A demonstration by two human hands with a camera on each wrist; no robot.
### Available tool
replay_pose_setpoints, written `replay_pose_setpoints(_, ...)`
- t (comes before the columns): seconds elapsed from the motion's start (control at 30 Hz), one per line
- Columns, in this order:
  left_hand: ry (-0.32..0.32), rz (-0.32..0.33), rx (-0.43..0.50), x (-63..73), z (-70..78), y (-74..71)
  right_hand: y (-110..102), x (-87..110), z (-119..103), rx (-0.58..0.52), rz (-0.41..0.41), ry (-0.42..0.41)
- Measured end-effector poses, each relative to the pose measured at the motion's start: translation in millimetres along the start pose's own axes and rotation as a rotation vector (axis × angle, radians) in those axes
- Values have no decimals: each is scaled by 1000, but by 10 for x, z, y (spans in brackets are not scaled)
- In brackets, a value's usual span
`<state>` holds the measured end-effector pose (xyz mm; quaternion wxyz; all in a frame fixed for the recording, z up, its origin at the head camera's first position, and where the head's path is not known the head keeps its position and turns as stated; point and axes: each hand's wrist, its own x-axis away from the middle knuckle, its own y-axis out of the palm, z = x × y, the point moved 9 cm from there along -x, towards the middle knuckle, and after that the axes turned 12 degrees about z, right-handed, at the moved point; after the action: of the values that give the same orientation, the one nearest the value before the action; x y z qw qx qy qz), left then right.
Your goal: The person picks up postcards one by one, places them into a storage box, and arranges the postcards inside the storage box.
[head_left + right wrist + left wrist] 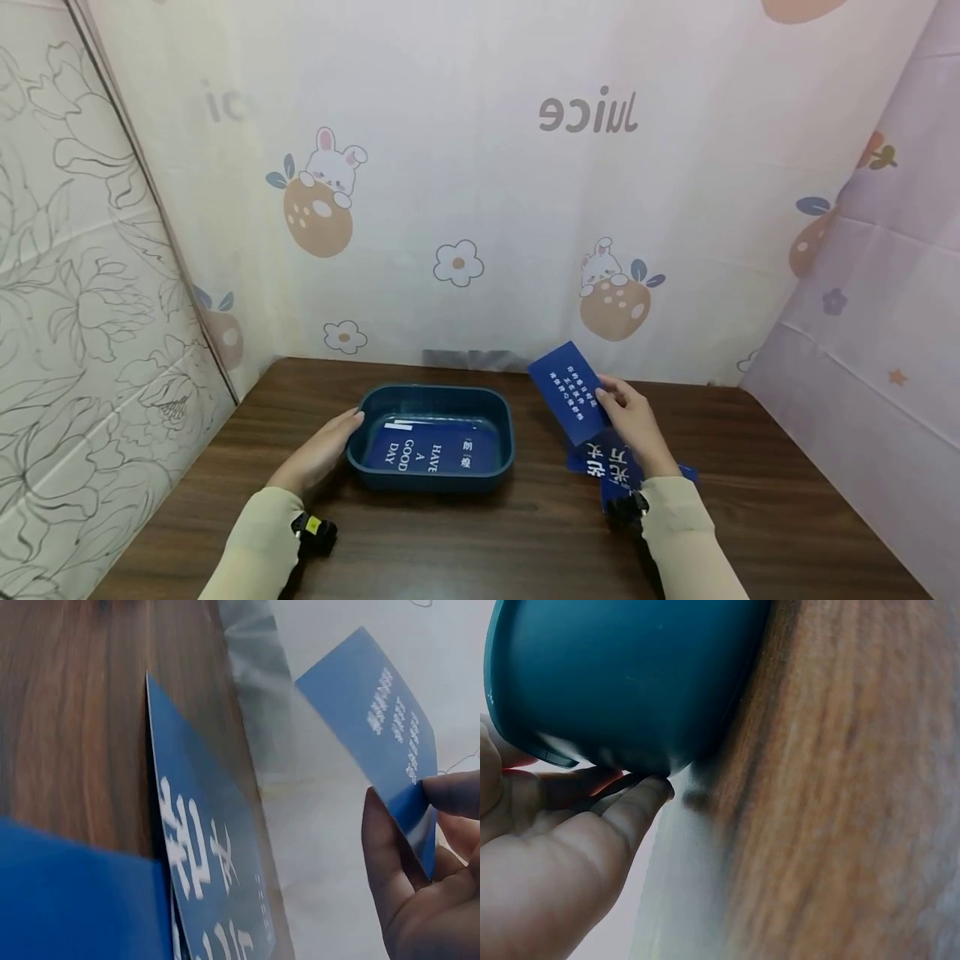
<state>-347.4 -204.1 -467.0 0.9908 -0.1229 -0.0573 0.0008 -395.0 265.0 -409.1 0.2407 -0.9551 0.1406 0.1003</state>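
Note:
A dark teal plastic basin (431, 481) sits on the table with blue printed cards (418, 448) lying flat inside, one reading "HAVE A GOOD DAY". My left hand (321, 450) grips the basin's left end. In the left wrist view its fingers (634, 810) press against the outer wall, and the thumb is up by the rim. To the right, my right hand (633, 421) pinches a blue card (567, 392) with small white writing, held up and tilted between thumb and fingers (386, 859). More blue cards (596, 458) lie below that hand, partly hidden by the wrist.
The brown wooden table (480, 542) reaches back to a pale printed curtain (465, 167), with another sheet (82, 292) at the left. A grey strip (476, 360) shows along the curtain's foot. Black wrist cameras (318, 533) are strapped over the cream sleeves.

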Motion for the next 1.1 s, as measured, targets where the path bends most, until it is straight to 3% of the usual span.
replay_pose_setpoints(0.23, -14, -6, -7, -3, -23, 12, 92, 32, -40, -105, -19, 59)
replay_pose_setpoints(0.4, -9, 3, -3, 0, -15, 2, 201, 118, -248, -123, -85, 46)
replay_pose_setpoints(0.73, -2, -4, -5, 17, 13, 3, 358, 196, -451, -139, -141, -9)
replay_pose_setpoints(1.1, -7, -3, -6, 10, 11, 3, 518, 317, -776, -157, -213, -144)
